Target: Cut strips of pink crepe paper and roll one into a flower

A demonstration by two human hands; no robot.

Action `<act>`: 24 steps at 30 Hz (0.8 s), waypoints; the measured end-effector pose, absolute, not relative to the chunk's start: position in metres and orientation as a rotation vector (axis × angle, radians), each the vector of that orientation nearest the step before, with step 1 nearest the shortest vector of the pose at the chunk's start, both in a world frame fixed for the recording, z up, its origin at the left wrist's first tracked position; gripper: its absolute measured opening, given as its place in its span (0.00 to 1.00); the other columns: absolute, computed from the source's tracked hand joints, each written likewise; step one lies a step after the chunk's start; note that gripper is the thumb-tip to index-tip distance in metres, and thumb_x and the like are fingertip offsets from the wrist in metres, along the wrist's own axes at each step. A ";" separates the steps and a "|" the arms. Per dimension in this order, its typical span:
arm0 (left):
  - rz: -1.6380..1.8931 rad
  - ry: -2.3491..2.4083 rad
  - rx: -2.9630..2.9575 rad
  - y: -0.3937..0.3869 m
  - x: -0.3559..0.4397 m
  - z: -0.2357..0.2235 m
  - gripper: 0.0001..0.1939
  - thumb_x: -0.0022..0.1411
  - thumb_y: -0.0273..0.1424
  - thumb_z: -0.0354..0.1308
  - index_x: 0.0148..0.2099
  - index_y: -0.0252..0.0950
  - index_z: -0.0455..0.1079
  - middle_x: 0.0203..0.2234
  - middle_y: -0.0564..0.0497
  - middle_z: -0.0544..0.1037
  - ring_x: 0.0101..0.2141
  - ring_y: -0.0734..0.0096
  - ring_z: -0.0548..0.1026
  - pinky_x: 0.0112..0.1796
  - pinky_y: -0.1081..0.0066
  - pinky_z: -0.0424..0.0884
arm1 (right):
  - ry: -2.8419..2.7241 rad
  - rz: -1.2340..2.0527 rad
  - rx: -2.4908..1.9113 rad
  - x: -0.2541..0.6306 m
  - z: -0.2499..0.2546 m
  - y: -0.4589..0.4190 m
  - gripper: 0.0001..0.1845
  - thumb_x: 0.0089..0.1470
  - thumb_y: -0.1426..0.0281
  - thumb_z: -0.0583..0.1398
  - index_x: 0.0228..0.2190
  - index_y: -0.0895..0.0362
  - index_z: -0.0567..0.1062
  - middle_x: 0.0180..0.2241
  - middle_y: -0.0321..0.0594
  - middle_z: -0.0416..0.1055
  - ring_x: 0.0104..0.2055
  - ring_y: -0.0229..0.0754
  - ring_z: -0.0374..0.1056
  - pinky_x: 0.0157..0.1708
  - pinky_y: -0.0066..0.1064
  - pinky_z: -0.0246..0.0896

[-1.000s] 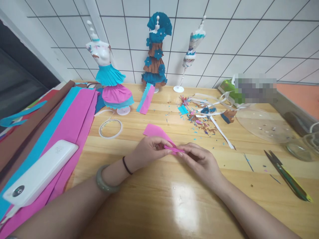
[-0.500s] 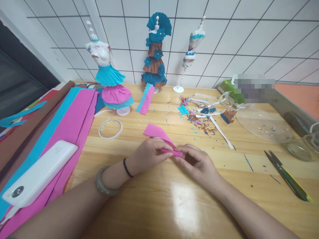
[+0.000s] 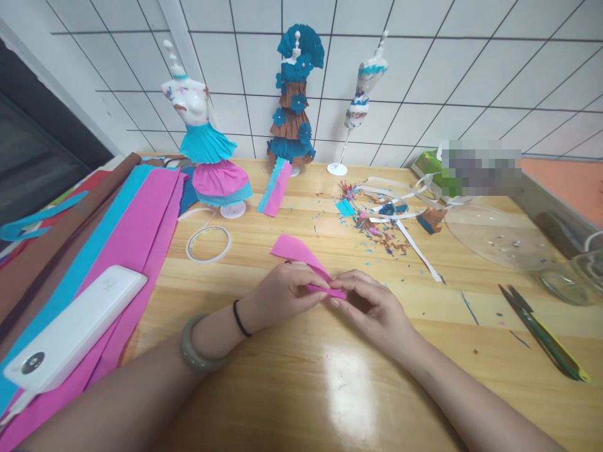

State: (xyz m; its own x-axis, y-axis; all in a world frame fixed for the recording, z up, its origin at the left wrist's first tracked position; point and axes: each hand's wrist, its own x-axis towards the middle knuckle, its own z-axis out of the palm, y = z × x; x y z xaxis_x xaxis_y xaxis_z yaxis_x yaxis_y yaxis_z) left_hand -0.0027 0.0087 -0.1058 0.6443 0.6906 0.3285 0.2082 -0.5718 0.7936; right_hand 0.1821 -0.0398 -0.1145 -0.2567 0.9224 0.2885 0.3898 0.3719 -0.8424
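Both hands pinch the near end of a pink crepe paper strip (image 3: 294, 249) above the wooden table. My left hand (image 3: 292, 287), with a dark band and a bangle on its wrist, is closed on the folded part. From the other side, the thumb and fingers of my right hand (image 3: 370, 304) close on the same fold. The strip's far end spreads flat on the table beyond my left hand. Part of the fold is hidden by my fingers.
Mannequins in paper skirts (image 3: 207, 144) and flowers (image 3: 296, 100) stand behind, beside a barer one (image 3: 365, 94). A tape roll (image 3: 208, 243), paper scraps (image 3: 384, 235) and scissors (image 3: 541, 333) lie around. A white power bank (image 3: 78, 326) rests on crepe sheets (image 3: 155, 201) at left.
The folded pink paper between my fingers now looks flatter and thinner. My hands have hardly shifted; everything else stays in place.
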 end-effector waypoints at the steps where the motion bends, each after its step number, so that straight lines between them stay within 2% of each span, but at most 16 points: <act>1: 0.825 0.693 2.099 0.009 -0.003 -0.106 0.06 0.56 0.26 0.56 0.34 0.33 0.74 0.31 0.46 0.79 0.32 0.70 0.75 0.35 0.72 0.69 | -1.810 0.830 -1.145 0.182 -0.114 -0.040 0.08 0.52 0.69 0.59 0.36 0.54 0.75 0.34 0.44 0.72 0.38 0.42 0.68 0.38 0.35 0.65; 9: 0.810 0.794 1.884 0.009 -0.003 -0.105 0.06 0.54 0.25 0.58 0.36 0.32 0.74 0.31 0.48 0.80 0.32 0.72 0.76 0.36 0.75 0.71 | -1.690 0.832 -1.206 0.183 -0.113 -0.042 0.06 0.52 0.68 0.59 0.33 0.55 0.75 0.33 0.43 0.74 0.35 0.41 0.70 0.34 0.33 0.66; 19: 0.779 0.821 1.681 0.008 -0.003 -0.108 0.06 0.53 0.25 0.58 0.35 0.30 0.74 0.33 0.46 0.79 0.35 0.69 0.76 0.39 0.71 0.71 | -1.589 0.976 -1.260 0.183 -0.117 -0.044 0.09 0.51 0.66 0.60 0.34 0.55 0.76 0.28 0.40 0.74 0.33 0.41 0.71 0.33 0.32 0.68; 24: 0.788 0.778 1.557 0.009 -0.003 -0.109 0.07 0.53 0.25 0.58 0.36 0.30 0.73 0.34 0.45 0.78 0.36 0.69 0.75 0.39 0.70 0.71 | -1.462 1.057 -1.272 0.182 -0.115 -0.045 0.11 0.49 0.65 0.61 0.34 0.57 0.77 0.23 0.39 0.73 0.24 0.37 0.67 0.24 0.28 0.65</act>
State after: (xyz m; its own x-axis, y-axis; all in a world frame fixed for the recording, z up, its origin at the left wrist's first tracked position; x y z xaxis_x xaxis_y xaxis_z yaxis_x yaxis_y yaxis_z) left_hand -0.0035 0.0091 -0.1094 0.5523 0.8312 0.0639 0.0539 -0.1120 0.9922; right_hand 0.1821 -0.0450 -0.1152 -0.0649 0.9936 0.0923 0.2235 0.1046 -0.9691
